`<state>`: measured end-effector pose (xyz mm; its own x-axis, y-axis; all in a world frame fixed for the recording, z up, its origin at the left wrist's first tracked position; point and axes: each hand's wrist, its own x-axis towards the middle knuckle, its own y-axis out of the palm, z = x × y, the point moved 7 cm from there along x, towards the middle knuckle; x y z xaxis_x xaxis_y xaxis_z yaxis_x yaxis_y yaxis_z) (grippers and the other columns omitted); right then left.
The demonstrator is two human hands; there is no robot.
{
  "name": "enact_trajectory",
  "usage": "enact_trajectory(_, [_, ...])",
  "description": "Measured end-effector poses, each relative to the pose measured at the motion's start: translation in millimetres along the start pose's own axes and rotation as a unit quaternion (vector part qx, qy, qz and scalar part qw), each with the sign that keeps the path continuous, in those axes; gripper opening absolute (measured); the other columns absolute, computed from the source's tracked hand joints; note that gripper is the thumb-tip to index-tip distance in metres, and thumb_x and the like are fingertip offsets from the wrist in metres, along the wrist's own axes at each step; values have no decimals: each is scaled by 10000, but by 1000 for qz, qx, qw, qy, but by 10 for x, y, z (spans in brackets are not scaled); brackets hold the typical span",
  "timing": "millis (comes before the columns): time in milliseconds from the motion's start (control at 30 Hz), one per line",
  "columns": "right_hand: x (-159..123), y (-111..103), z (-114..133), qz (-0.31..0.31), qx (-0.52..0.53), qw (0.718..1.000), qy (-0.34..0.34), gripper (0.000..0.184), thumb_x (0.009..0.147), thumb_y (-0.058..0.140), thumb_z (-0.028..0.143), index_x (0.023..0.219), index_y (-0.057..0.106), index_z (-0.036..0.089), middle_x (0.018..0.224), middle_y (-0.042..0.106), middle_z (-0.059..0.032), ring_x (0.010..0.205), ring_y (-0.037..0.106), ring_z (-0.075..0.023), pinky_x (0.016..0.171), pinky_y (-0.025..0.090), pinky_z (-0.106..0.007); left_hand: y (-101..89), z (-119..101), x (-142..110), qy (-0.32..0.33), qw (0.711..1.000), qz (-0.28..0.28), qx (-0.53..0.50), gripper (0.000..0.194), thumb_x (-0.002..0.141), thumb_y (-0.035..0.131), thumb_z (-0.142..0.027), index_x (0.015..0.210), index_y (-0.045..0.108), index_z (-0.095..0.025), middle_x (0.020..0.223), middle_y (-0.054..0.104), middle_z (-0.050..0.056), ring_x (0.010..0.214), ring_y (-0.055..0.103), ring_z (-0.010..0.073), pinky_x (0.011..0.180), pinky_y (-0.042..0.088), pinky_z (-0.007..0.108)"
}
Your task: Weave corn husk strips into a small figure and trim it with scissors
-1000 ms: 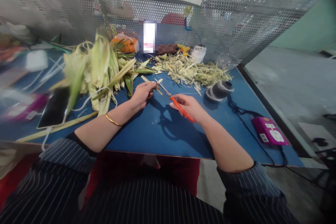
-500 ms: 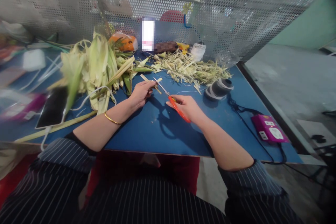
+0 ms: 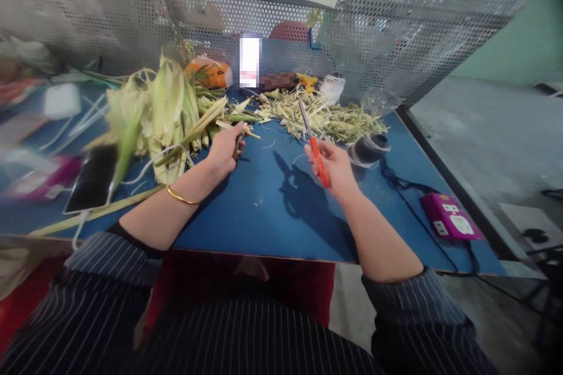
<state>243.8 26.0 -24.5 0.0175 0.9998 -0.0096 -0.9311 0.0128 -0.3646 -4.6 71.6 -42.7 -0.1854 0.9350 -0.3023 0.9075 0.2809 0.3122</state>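
Observation:
My left hand (image 3: 226,149) is closed around a thin pale piece of plant stalk (image 3: 252,135), whose end sticks out past the fingers. Something darker also shows under those fingers, too small to name. In my right hand (image 3: 332,165) is a pair of scissors with red handles (image 3: 319,161), blades pointing up and away from me. The two hands are well apart above the blue table (image 3: 259,217). Behind my left hand rises a heap of pale green husk leaves (image 3: 169,99). Beyond the scissors spreads a pile of cut plant scraps (image 3: 308,111).
A dark spool (image 3: 368,149) stands right of my right hand. Farther right is a purple power socket box (image 3: 451,217) with black cables. A phone (image 3: 92,179) with a white cable lies at left. An orange packet (image 3: 209,72) and a perforated metal panel (image 3: 264,12) are behind.
My right hand has drawn the scissors away from the stalk, to the right, and turned the blades upward. My left hand has shifted slightly left with its piece.

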Motion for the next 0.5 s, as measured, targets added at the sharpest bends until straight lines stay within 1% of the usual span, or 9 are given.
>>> enact_trajectory(100, [32,-74,-19,25,-24,999,12,558,711,738,525,1128,643,167,694,557,19,535,459,-91,490,372,-235,-59,-8,-3,-26,999,-30,8,159,829,614,-161,674,575,-162,610,560,2,480,465,60,387,300,170])
enact_trajectory(200, [6,10,-25,142,-91,986,9,428,710,759,359,1084,694,161,754,666,-20,626,560,-114,582,454,-240,-71,-12,-8,-19,999,-35,28,156,792,603,-100,648,575,-153,568,532,-3,476,456,65,393,305,174])
enact_trajectory(267, [-17,72,-25,211,-111,971,3,356,713,756,301,1042,725,169,822,717,-41,680,605,-126,617,482,-237,-72,-24,2,1,999,-34,24,121,781,620,-104,670,597,-146,600,567,0,479,457,60,391,291,173])
enact_trajectory(300, [-22,103,-39,243,-106,964,13,344,718,750,289,1042,731,175,840,731,-46,674,613,-124,603,485,-231,-71,-30,12,12,999,-31,19,95,772,633,-106,689,610,-145,628,592,3,484,464,57,393,288,171])
enact_trajectory(367, [-7,155,-103,287,-73,953,65,355,726,738,276,1067,727,179,840,747,-50,592,597,-107,508,452,-209,-74,-36,35,29,999,-27,8,54,754,656,-106,731,634,-150,691,639,6,498,487,53,399,292,164])
enact_trajectory(400, [26,157,-140,284,-56,952,96,353,726,732,270,1066,723,173,811,745,-47,529,569,-94,443,410,-199,-79,-31,44,31,999,-27,5,48,752,664,-111,748,642,-153,721,659,9,503,499,51,404,297,162])
enact_trajectory(433, [79,132,-173,256,-42,958,123,341,725,727,261,1051,719,164,757,733,-38,462,525,-80,386,354,-192,-87,-21,51,29,999,-31,5,45,752,669,-118,757,645,-156,744,673,12,505,508,50,406,303,162])
enact_trajectory(467, [147,73,-192,200,-29,969,139,313,724,722,248,1021,716,151,695,708,-26,414,484,-70,345,299,-187,-93,-8,52,24,999,-34,4,44,756,672,-127,765,645,-159,765,685,15,508,517,51,409,309,162])
enact_trajectory(500, [214,-12,-191,126,-17,982,140,273,729,717,238,982,708,136,633,670,-8,385,453,-61,327,273,-183,-98,3,49,19,999,-38,4,42,762,673,-135,772,642,-162,785,694,19,512,526,53,412,315,164])
